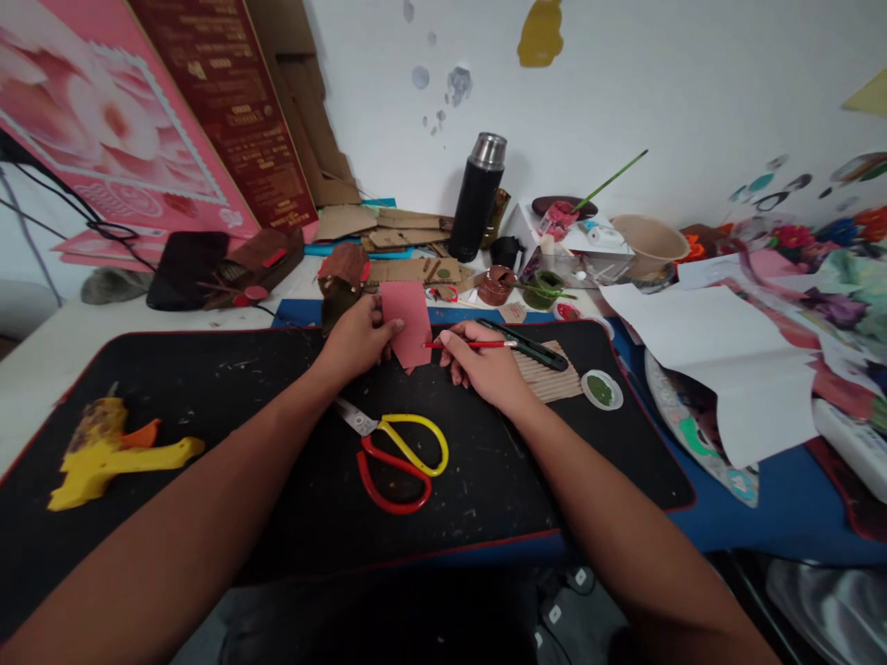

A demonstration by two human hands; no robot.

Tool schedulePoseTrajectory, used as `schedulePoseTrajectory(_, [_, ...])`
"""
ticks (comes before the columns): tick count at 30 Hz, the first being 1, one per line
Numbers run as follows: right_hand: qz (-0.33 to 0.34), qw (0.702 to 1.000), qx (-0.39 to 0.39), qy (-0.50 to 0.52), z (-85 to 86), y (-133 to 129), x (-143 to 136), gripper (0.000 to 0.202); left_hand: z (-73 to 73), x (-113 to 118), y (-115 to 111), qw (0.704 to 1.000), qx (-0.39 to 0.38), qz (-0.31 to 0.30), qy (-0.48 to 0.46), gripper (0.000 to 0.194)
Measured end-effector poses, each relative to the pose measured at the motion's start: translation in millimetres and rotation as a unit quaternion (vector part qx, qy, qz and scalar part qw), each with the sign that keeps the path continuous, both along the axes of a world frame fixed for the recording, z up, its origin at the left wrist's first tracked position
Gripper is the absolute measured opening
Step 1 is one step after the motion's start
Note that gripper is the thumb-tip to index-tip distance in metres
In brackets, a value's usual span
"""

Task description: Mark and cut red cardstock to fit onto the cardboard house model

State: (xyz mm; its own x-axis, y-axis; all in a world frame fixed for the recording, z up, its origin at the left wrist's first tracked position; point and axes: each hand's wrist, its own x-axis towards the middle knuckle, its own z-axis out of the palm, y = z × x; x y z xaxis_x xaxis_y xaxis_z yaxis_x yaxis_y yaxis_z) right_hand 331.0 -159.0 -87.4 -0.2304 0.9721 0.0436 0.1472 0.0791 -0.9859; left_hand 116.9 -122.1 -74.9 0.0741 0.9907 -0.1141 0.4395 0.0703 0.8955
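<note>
My left hand (361, 338) pinches the left edge of a pink paper piece (408, 319), its thumb lying on the front. In my right hand (485, 365) is a thin red pencil (478, 344), held nearly level, its left end at the paper's lower right edge. Just past that hand, a dark green utility knife (530, 346) lies partly on a piece of corrugated cardboard (552, 374). Scissors (394, 453) with one yellow and one red handle lie on the black mat (485, 489) between my forearms.
A yellow glue gun (115, 453) lies at the left. On the right are a small dish of green paint (601, 390) and white paper sheets (721, 351). A black thermos (478, 196), paint jars (544, 288) and cardboard scraps (402, 229) stand or lie along the wall.
</note>
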Motion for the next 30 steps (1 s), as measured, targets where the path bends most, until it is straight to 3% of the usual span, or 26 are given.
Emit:
schedulePoseTrajectory(22, [0.000, 1.000, 0.003, 0.008, 1.7, -1.0, -0.8, 0.036, 0.2, 0.0, -0.2, 1.000, -0.005, 0.002, -0.003, 0.023])
schedulePoseTrajectory(30, [-0.034, 0.998, -0.017, 0.052, 7.6, -1.5, 0.6, 0.037, -1.1, 0.7, 0.2, 1.000, -0.003, 0.006, -0.027, 0.024])
